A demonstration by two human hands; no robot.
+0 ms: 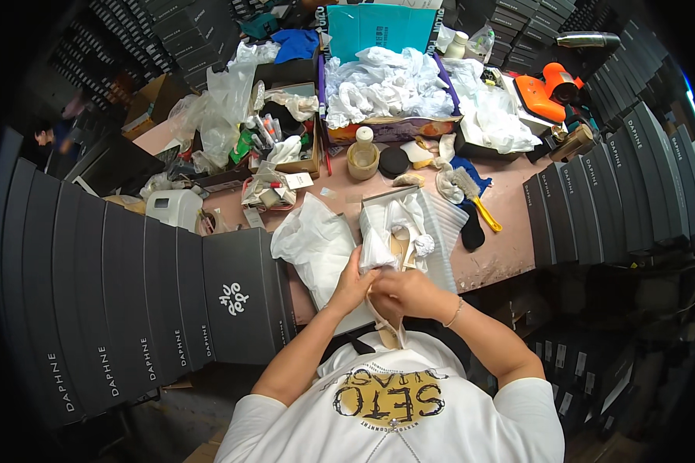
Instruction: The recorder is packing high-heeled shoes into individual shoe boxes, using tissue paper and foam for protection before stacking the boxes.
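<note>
Beige shoe | long axis fore-aft | visible end chestward | right fingers over

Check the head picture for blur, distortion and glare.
Head view: the right hand is smeared, likely by motion, while the left hand looks sharper; head view: the dark boxes at left bow toward the rim, corners black; head view: a bright strip at far right looks overexposed.
</note>
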